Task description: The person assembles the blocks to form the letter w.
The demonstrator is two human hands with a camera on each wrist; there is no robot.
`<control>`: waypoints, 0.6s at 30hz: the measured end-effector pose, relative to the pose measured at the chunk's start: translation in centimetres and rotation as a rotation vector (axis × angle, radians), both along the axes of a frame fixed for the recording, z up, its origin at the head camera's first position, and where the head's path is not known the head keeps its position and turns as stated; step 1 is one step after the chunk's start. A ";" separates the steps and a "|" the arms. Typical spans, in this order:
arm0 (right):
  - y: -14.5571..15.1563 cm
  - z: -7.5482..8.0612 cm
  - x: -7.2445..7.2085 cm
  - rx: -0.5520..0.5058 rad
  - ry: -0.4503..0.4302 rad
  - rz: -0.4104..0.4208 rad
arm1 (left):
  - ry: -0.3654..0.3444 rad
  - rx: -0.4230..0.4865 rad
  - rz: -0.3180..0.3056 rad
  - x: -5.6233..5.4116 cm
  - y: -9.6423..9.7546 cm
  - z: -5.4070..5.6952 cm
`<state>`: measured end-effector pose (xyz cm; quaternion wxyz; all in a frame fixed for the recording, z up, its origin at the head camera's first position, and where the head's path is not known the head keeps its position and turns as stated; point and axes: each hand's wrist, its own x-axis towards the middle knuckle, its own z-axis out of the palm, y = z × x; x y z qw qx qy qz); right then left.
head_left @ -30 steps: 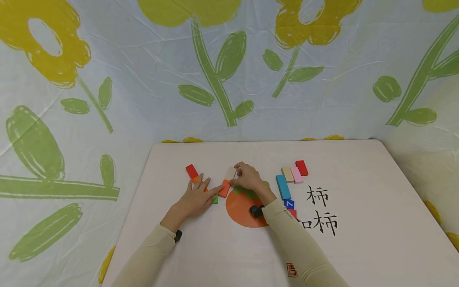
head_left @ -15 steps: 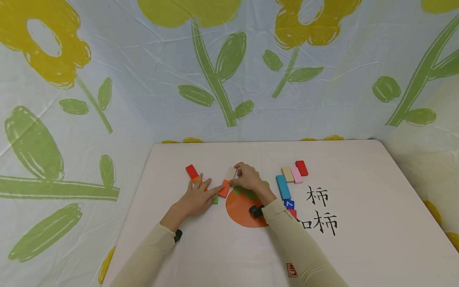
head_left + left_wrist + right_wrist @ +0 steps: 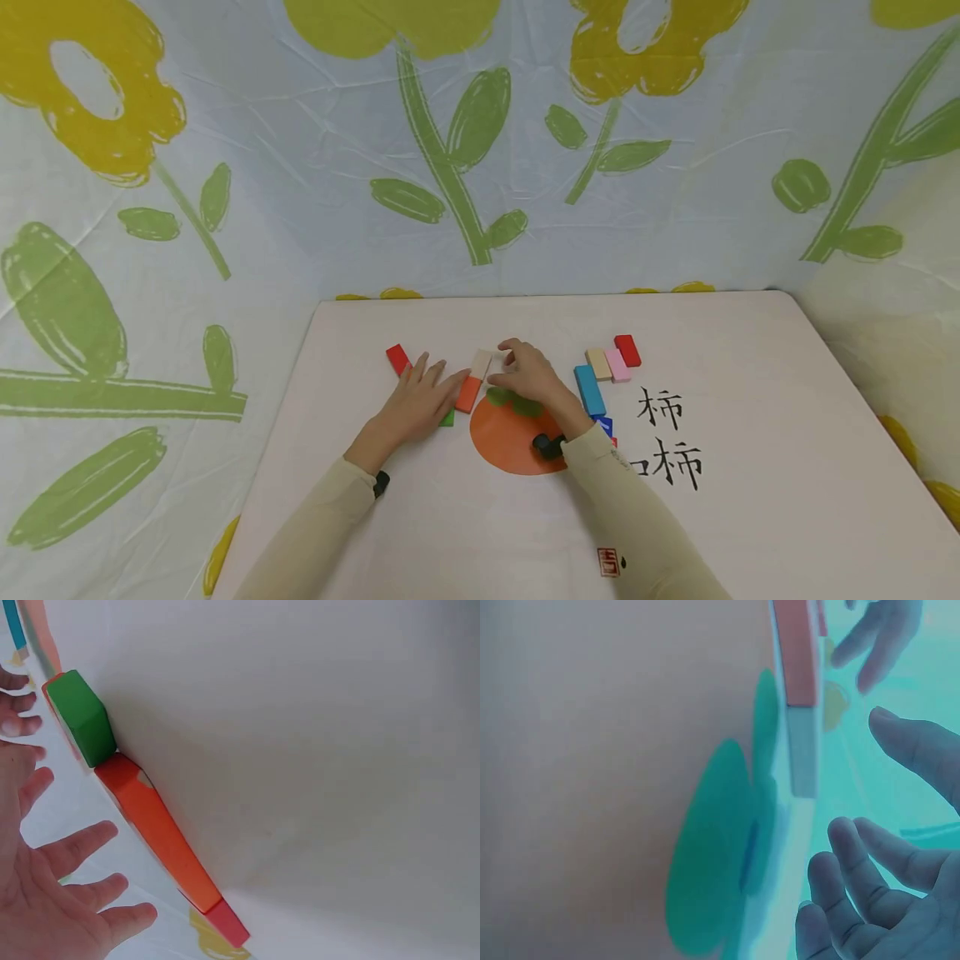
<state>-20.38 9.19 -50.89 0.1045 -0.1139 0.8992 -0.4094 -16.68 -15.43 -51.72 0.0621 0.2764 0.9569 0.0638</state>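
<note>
A bent row of small blocks lies on the table between my hands. At its left end is a red block (image 3: 397, 359). An orange block (image 3: 161, 832) and a green block (image 3: 82, 720) follow in the left wrist view. An orange-red block (image 3: 468, 395) and a whitish block (image 3: 482, 365) meet end to end on the right. My left hand (image 3: 416, 402) hovers over the row with fingers spread, hiding the orange block in the head view. Beside the whitish block, my right hand (image 3: 534, 377) holds nothing; thumb and fingers are apart and loosely bent.
A printed orange persimmon (image 3: 510, 442) with green leaves lies under my right wrist. To the right sit a blue block (image 3: 590, 390), a tan block (image 3: 598, 364), a pink block (image 3: 618, 365) and another red block (image 3: 627, 350). A flower-patterned cloth (image 3: 300, 167) surrounds the table.
My right hand has let go of the whitish block and moved slightly right, its fingers parting. The left hand has come off the blocks, its index finger leaving the orange-red one.
</note>
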 end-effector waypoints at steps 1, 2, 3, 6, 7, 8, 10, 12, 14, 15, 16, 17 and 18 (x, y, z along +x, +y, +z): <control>0.4 0.1 0.2 -0.007 0.003 0.000 | -0.005 -0.005 -0.001 -0.1 0.2 0.0; 0.8 0.2 0.5 -0.011 0.011 0.002 | -0.008 -0.005 -0.005 -0.3 0.3 0.0; 1.2 0.3 0.7 -0.018 0.018 0.000 | -0.010 0.000 -0.009 -0.4 0.4 -0.1; 2.5 0.6 1.6 -0.022 0.045 -0.005 | -0.031 0.011 -0.015 -0.8 0.9 -0.1; 2.8 0.7 2.0 -0.024 0.056 -0.005 | -0.040 0.014 -0.017 -0.9 1.0 -0.1; 3.2 0.8 2.3 -0.028 0.067 -0.001 | -0.048 0.020 -0.017 -1.0 1.1 -0.1; 3.9 1.1 3.0 -0.038 0.087 0.005 | -0.052 0.018 -0.026 -1.3 1.4 -0.1; 4.6 1.5 3.7 -0.056 0.099 0.011 | -0.051 0.012 -0.037 -1.5 1.5 -0.2; 5.3 1.9 4.4 -0.061 0.100 0.007 | -0.049 0.002 -0.050 -1.6 1.7 -0.2; 5.7 2.0 4.7 -0.062 0.096 -0.001 | -0.048 -0.002 -0.056 -1.7 1.8 -0.3; 6.0 2.1 5.0 -0.062 0.094 -0.007 | -0.050 -0.008 -0.059 -1.8 1.9 -0.3; 6.4 2.2 5.3 -0.060 0.091 -0.016 | -0.054 -0.006 -0.059 -1.9 2.0 -0.3; 6.8 2.3 5.6 -0.054 0.093 -0.027 | -0.058 -0.008 -0.060 -1.9 2.0 -0.3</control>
